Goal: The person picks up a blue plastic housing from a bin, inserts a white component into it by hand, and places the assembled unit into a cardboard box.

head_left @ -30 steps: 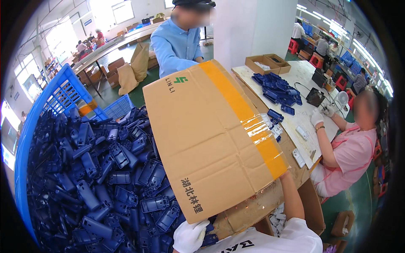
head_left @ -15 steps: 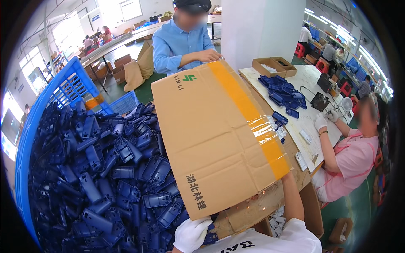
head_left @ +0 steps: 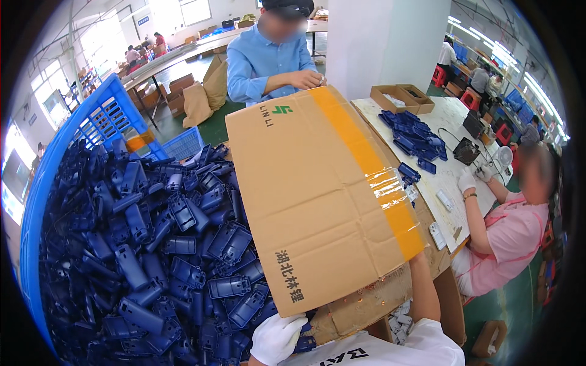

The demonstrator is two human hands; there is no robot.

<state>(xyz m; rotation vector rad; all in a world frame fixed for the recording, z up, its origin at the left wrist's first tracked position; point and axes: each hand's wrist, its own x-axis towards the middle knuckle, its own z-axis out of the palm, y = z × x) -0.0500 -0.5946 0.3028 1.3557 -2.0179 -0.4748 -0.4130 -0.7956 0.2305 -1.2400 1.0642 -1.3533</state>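
The left hand (head_left: 278, 338), gloved in white, meets the near left corner of the cardboard carton (head_left: 323, 201), fingers seemingly curled firmly round its edge, tips hidden; the right hand is out of sight behind the carton's right side, so its closure cannot be told; holds this far apart probably steady the broad box; left of the gloved grip, blue casings (head_left: 131, 268) lie heaped, likely kept together by the blue crate's (head_left: 32, 256) wall.
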